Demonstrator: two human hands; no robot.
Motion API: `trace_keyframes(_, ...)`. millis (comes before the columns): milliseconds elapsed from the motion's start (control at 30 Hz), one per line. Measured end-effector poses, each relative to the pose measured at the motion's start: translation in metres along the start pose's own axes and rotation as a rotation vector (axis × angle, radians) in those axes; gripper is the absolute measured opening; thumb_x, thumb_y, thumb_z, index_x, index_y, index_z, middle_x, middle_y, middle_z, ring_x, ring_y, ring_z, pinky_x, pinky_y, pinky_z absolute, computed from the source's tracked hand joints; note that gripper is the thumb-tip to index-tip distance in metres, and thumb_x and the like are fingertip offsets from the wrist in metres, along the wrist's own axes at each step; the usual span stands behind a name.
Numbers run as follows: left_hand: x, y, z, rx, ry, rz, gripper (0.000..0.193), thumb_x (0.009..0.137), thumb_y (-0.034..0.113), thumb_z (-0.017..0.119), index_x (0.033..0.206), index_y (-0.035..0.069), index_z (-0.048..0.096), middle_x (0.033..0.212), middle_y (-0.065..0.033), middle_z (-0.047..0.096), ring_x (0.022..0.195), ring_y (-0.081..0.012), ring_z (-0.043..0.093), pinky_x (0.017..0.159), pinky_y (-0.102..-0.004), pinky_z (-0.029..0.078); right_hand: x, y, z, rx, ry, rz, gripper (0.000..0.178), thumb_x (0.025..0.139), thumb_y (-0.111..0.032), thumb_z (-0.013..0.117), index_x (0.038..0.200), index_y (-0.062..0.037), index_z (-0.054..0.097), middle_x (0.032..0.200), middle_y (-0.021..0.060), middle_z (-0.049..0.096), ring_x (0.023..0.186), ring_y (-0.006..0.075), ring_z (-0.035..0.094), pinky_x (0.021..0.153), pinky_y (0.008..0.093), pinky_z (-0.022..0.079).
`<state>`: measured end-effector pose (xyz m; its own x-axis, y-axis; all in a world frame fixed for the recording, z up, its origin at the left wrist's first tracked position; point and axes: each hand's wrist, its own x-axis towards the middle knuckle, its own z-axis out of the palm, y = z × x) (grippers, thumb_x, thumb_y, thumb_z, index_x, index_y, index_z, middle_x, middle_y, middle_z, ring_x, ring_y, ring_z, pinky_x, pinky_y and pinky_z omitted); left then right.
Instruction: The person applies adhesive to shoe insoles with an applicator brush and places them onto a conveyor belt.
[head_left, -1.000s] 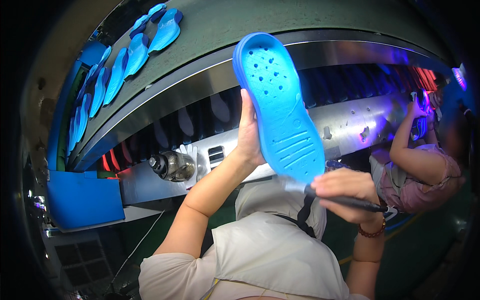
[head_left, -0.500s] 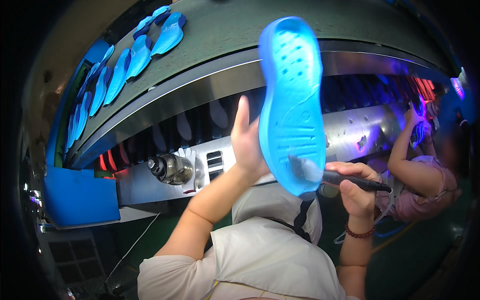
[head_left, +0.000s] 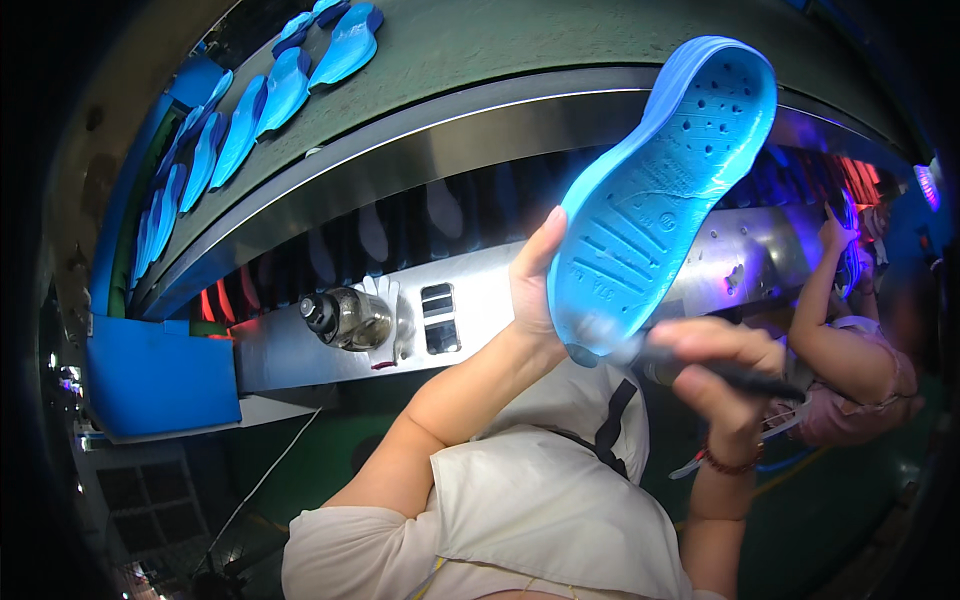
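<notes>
A bright blue shoe sole [head_left: 640, 215], its inner face toward me with ridges at the near end and small holes at the far end, is held up in front of me. My left hand [head_left: 532, 285] grips its left edge near the lower end, thumb along the side. In my right hand [head_left: 728, 365] is a black-handled brush [head_left: 765, 382]. Its pale bristles, blurred by motion, are at the sole's near end, over the lower rim. The fingers of the right hand are wrapped round the handle and partly smeared.
Several blue soles [head_left: 283, 95] lie on a dark green conveyor belt [head_left: 480, 60] at the far left. A dark-capped jar [head_left: 362, 325] stands on the metal ledge [head_left: 500, 285]. Dark and red soles line a lower shelf. A co-worker [head_left: 840, 365] is at the right.
The sole has tilted, its far end swinging right and its near end shifting slightly left. The brush has moved down toward the sole's near rim, with my right hand shifting slightly right.
</notes>
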<state>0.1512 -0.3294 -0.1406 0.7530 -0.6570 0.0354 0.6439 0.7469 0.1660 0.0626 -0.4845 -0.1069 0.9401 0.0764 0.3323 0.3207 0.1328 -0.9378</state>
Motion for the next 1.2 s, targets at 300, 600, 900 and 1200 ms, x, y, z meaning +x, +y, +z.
trace_keyframes(300,0.011,0.013,0.006,0.055,-0.005,-0.038,0.056,0.084,0.043,0.042,0.117,-0.002,0.045,0.109,-0.0179,0.054,0.094,-0.0272,0.057,0.082,-0.0392,0.046,0.007,-0.011,-0.003,-0.304,-0.261,-0.062,0.019,0.061,0.001,0.067,0.080,0.0000,0.063,0.083,0.0140,0.064,0.077,0.0235,0.064,0.070,0.0292,0.050)
trace_keyframes(600,0.015,0.024,0.022,0.611,0.395,-0.620,0.040,0.079,0.034,0.054,0.100,0.000,0.055,0.092,-0.0165,0.058,0.074,-0.0215,0.058,0.065,-0.0327,0.049,0.017,-0.027,-0.040,-0.466,-0.588,0.030,0.020,0.067,0.000,0.066,0.086,-0.0021,0.064,0.087,0.0117,0.064,0.082,0.0215,0.063,0.072,0.0271,0.051)
trace_keyframes(900,0.008,0.039,0.019,0.803,0.439,-0.802,0.051,0.077,0.042,0.055,0.108,0.002,0.054,0.099,-0.0172,0.056,0.079,-0.0208,0.059,0.062,-0.0326,0.050,0.012,-0.029,-0.064,-0.398,-0.541,0.214,0.019,0.070,0.001,0.065,0.089,-0.0018,0.063,0.094,0.0120,0.063,0.062,0.0136,0.063,0.052,0.0211,0.050)
trace_keyframes(1200,0.001,0.047,0.028,0.873,0.561,-0.664,0.047,0.073,0.038,0.063,0.102,0.002,0.057,0.095,-0.0162,0.058,0.081,-0.0226,0.059,0.068,-0.0335,0.049,-0.003,-0.026,-0.087,-0.357,-0.332,0.352,0.023,0.066,0.004,0.066,0.089,-0.0004,0.063,0.095,0.0139,0.063,0.049,0.0084,0.056,0.043,0.0184,0.044)
